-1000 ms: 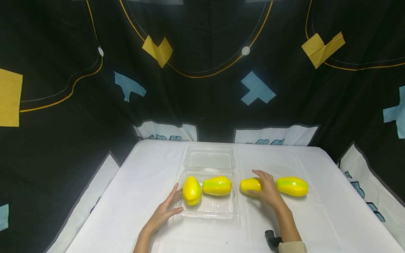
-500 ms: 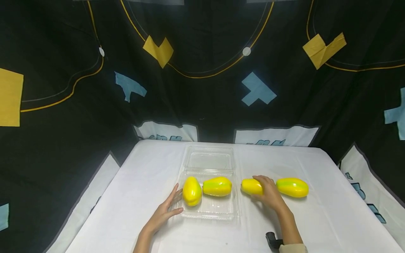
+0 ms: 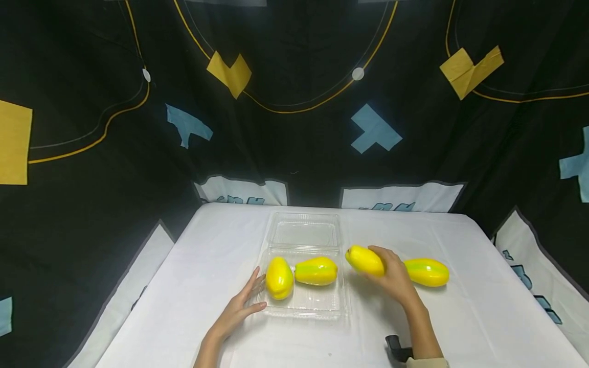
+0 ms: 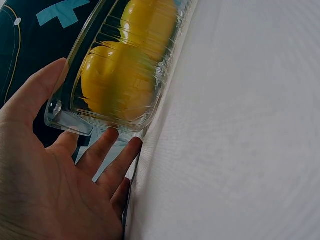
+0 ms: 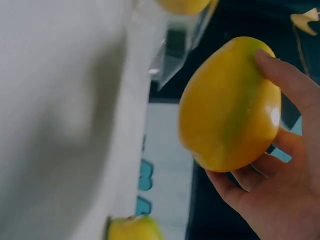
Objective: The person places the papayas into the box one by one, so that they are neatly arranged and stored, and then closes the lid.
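Observation:
My right hand (image 3: pixel 390 275) grips a yellow papaya (image 3: pixel 365 260) above the table, just right of the clear plastic clamshell box (image 3: pixel 317 306). In the right wrist view, thumb and fingers wrap around this papaya (image 5: pixel 227 107), which has a green streak. Inside the box's base lie two more papayas, one upright in view (image 3: pixel 279 278) and one sideways (image 3: pixel 316 271). My left hand (image 3: pixel 234 309) is spread at the box's left side. The left wrist view shows its thumb and fingertips right at the box wall (image 4: pixel 75 117), fingers fairly straight.
Another papaya (image 3: pixel 427 272) lies on the white table (image 3: pixel 193 266) to the right of my right hand. The box's lid (image 3: pixel 303 230) is folded back toward the far edge. A black curtain (image 3: pixel 294 143) with taped shapes hangs behind the table.
The right hand has lifted its papaya off the table, and the papaya's left end has tilted up. The left hand and the papayas in the box have stayed put.

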Tool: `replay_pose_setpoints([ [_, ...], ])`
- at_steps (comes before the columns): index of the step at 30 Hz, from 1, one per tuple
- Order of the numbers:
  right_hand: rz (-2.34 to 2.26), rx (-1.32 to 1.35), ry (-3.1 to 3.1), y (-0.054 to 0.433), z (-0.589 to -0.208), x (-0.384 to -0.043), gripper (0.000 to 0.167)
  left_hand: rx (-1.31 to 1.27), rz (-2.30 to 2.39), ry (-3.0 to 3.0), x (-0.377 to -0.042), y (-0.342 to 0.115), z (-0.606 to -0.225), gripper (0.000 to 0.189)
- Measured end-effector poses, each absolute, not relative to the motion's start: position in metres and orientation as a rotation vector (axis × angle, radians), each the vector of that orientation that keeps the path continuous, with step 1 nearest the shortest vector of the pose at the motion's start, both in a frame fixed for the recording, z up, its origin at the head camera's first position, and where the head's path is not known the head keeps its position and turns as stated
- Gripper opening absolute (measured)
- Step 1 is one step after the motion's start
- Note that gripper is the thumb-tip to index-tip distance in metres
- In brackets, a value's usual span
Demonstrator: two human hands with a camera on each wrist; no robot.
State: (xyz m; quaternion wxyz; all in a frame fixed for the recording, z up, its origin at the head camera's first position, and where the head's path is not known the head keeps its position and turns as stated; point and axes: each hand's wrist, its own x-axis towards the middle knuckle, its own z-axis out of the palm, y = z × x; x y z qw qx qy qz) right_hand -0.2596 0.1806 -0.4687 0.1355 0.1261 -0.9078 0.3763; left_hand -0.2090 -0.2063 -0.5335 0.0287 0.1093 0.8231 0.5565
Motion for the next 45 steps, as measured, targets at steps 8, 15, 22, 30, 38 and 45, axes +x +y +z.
replay_pose_setpoints([
  [8,1.173,0.443,-2.564,0.138,-0.444,-0.243,0.066,0.315,1.703,2.548,-0.209,-0.205,-0.532,0.079],
  [15,1.269,0.592,-2.5,0.091,-0.435,-0.233,0.063,0.346,1.708,2.549,-0.209,-0.206,-0.531,0.078],
  [22,1.296,0.7,-2.496,0.057,-0.437,-0.228,0.062,0.367,1.697,2.566,-0.208,-0.208,-0.53,0.08],
  [30,1.269,0.796,-2.531,0.041,-0.447,-0.224,0.064,0.419,1.625,2.593,-0.207,-0.208,-0.533,0.093],
  [38,1.231,0.878,-2.559,0.027,-0.453,-0.221,0.067,0.379,1.594,2.622,-0.207,-0.209,-0.533,0.094],
  [45,1.13,0.884,-2.619,0.02,-0.457,-0.218,0.067,0.343,1.566,2.658,-0.206,-0.21,-0.533,0.096],
])
